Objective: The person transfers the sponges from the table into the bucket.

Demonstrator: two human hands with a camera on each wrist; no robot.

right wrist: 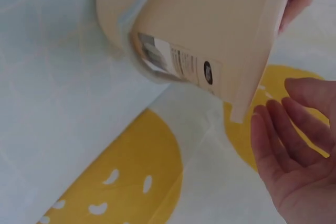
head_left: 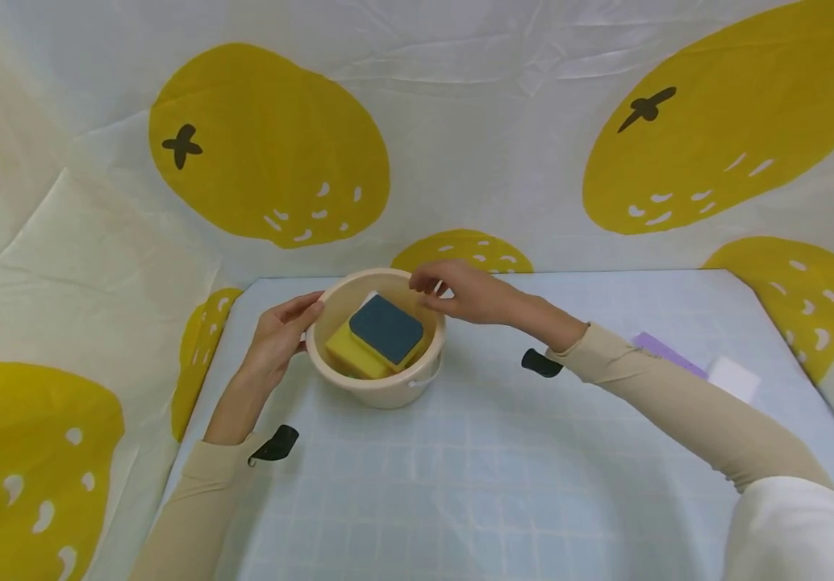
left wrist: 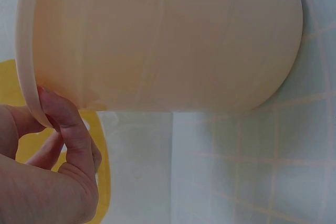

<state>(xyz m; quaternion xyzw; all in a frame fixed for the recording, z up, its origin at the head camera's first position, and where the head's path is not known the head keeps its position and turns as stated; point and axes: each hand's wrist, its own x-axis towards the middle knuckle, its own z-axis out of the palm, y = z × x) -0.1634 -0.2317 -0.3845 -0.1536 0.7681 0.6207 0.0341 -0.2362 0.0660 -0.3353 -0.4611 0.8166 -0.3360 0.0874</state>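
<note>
A cream plastic bucket point(head_left: 381, 395) stands on the table, its rim facing up toward the head camera. Inside it lie a sponge with a dark blue face point(head_left: 386, 327) and a yellow sponge point(head_left: 352, 353) partly under it; a bit of something white shows behind them. On the bucket's left side, my left hand point(head_left: 275, 335) pinches the rim between thumb and fingers, as the left wrist view confirms. My right hand point(head_left: 471, 292) hovers at the right rim with loosely bent fingers. In the right wrist view, that hand point(right wrist: 299, 145) holds nothing, and a gap separates it from the bucket.
A purple flat piece point(head_left: 667, 355) and a white block point(head_left: 733, 379) lie on the table at the right, partly behind the right sleeve. Fabric with yellow fruit prints point(head_left: 272, 145) hangs behind the table. The bucket's handle point(head_left: 427, 375) hangs down its side.
</note>
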